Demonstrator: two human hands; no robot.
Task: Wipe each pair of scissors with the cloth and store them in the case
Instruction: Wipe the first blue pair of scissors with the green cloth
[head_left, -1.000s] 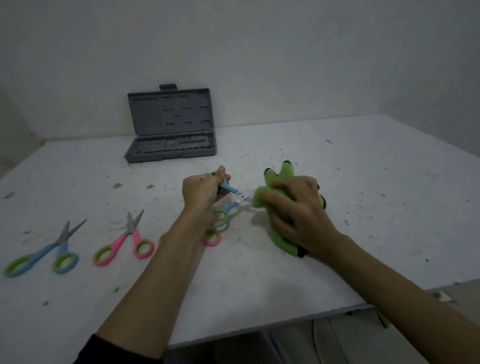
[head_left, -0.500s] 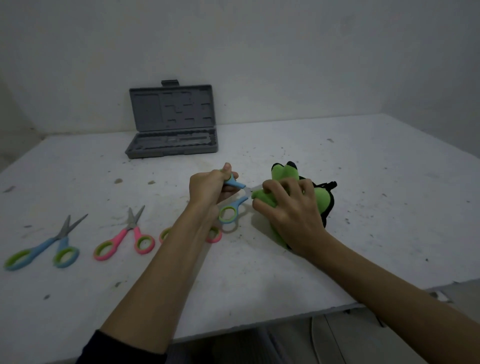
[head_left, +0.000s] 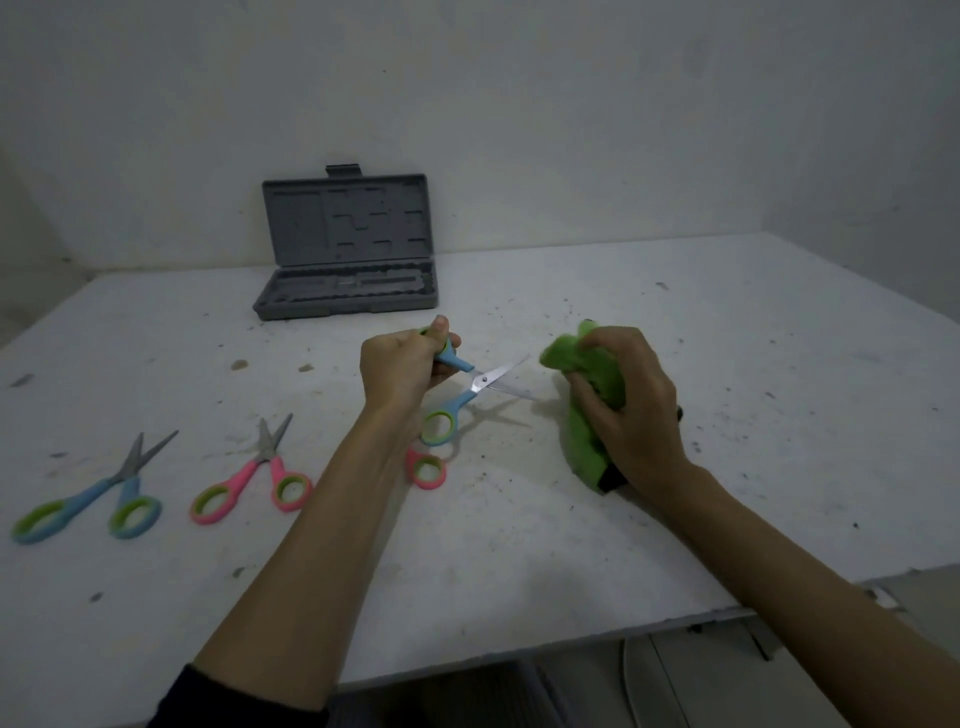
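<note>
The left hand (head_left: 400, 371) grips the upper handle of a blue scissors (head_left: 457, 389), so that loop is almost wholly hidden inside the fingers; the lower loop hangs free and the blades stand apart, pointing toward the cloth (head_left: 582, 415) without touching it. The right hand (head_left: 631, 410) clutches the green cloth, which is bunched and blurred at its top, and a dark edge shows under the wrist; whether that belongs to the cloth is unclear. The left forearm covers most of a pink scissors (head_left: 427, 470), leaving only one loop visible. Toward the left edge of the surface (head_left: 727, 364) lie a second pink scissors (head_left: 254, 480) and, nearest that edge, another blue scissors (head_left: 88, 501), both with blades parted. The grey case (head_left: 345, 249) stands open near the far edge, its moulded recesses dim and hard to read.
</note>
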